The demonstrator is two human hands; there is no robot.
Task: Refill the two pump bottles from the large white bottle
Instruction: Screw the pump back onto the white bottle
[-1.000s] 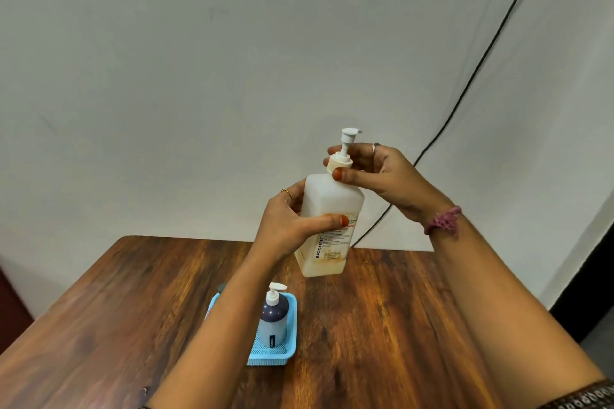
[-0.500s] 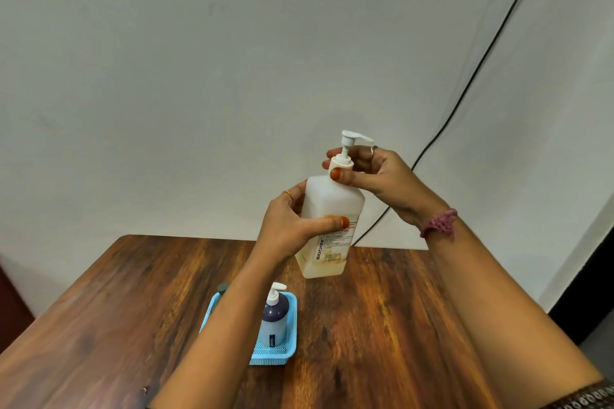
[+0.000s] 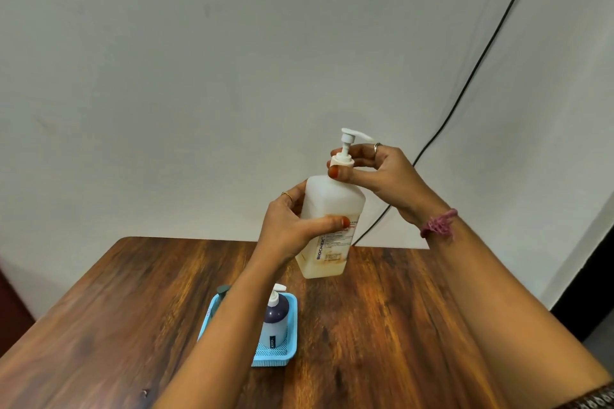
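While the large white bottle (image 3: pixel 330 226) is held up at the centre of the frame, above the wooden counter (image 3: pixel 382 325), the step in hand looks like unscrewing its pump collar (image 3: pixel 342 161). To do this well, the bottle should stay upright and steady so nothing spills, with only the collar turning. The left hand (image 3: pixel 292 229) wraps the bottle's body, its fingers (image 3: pixel 329 222) closed firmly around the sides, thumb across the label. The right hand (image 3: pixel 382 173) pinches the collar, thumb in front and fingers narrowly curled behind; the pump nozzle (image 3: pixel 357 134) points toward the right of the frame. Lower centre, a blue tray (image 3: pixel 292 342) on the counter holds a dark pump bottle (image 3: pixel 275 319); a second dark top (image 3: pixel 223 289) peeks out beside the left forearm, mostly hidden.
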